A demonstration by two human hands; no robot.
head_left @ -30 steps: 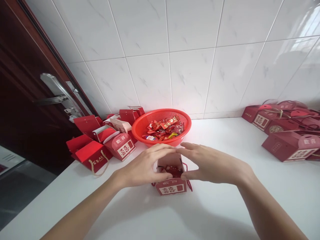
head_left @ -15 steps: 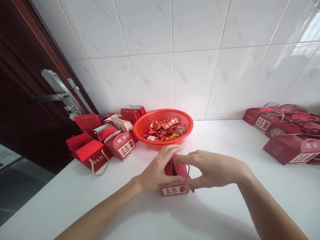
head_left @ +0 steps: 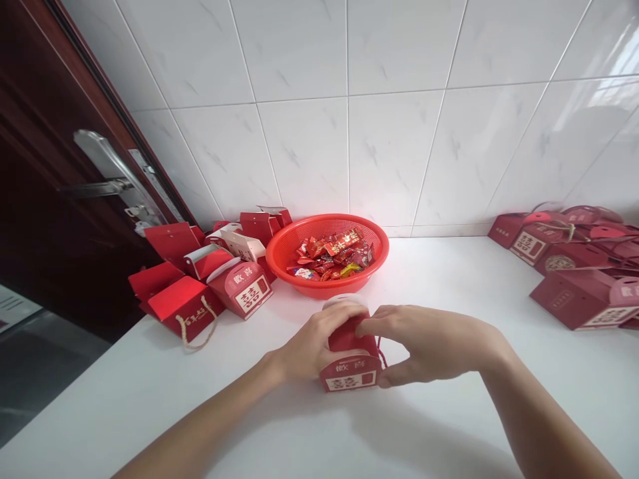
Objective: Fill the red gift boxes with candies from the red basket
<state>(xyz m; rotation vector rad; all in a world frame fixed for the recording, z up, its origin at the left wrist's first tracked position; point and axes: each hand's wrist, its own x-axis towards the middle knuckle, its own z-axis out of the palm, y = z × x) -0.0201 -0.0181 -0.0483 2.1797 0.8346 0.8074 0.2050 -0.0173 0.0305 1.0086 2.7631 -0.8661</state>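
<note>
Flaps (head_left: 349, 336) on the small red box (head_left: 349, 380), on the counter (head_left: 449, 273) in front of the red basket (head_left: 280, 249), now cover its inside, as fingers of the left hand (head_left: 312, 346) hold one side and the loosely spread right hand (head_left: 429, 342) touches the top.

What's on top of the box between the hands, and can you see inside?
A red flap covers the top of the box, partly hidden by the left hand and right hand. The inside is covered and cannot be seen.
</note>
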